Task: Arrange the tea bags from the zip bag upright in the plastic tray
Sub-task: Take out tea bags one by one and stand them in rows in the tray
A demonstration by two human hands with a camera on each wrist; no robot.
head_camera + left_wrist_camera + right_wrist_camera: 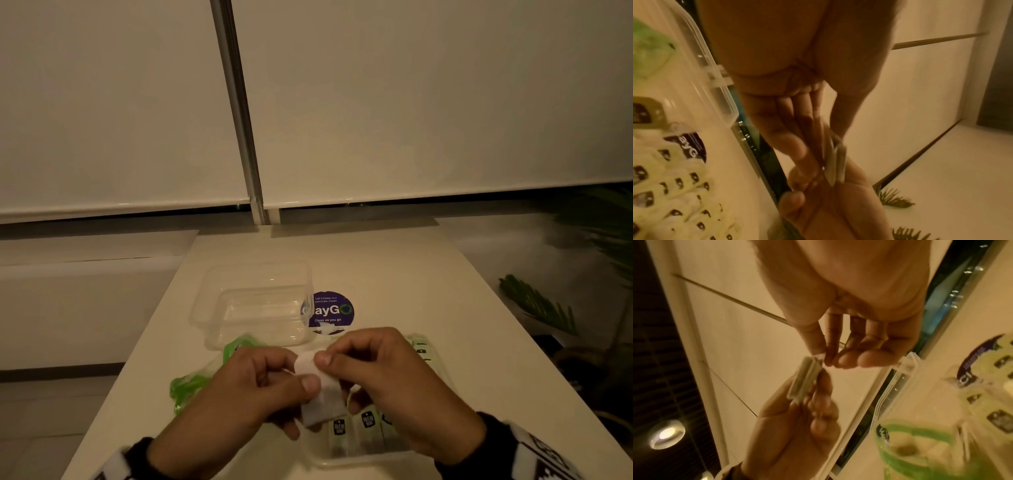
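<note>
Both hands hold white tea bags point(320, 390) a little above the table; edge-on in the wrist views they look like two flat bags point(804, 379) pressed together. My left hand point(305, 394) grips their lower part between thumb and fingers. My right hand point(325, 363) pinches their top corner with thumb and forefinger point(824, 358). Below the hands, a clear plastic tray point(342, 462) holds several tea bags point(368, 421) standing upright with dark labels. The green-edged zip bag point(198, 380) lies crumpled at the left, partly hidden by my left hand.
A clear, deep plastic container point(253, 305) stands behind the hands, next to a round purple sticker point(329, 311) on the white table point(428, 291). The table's edges fall away left and right. Plant leaves point(537, 305) show at the right, and window blinds behind.
</note>
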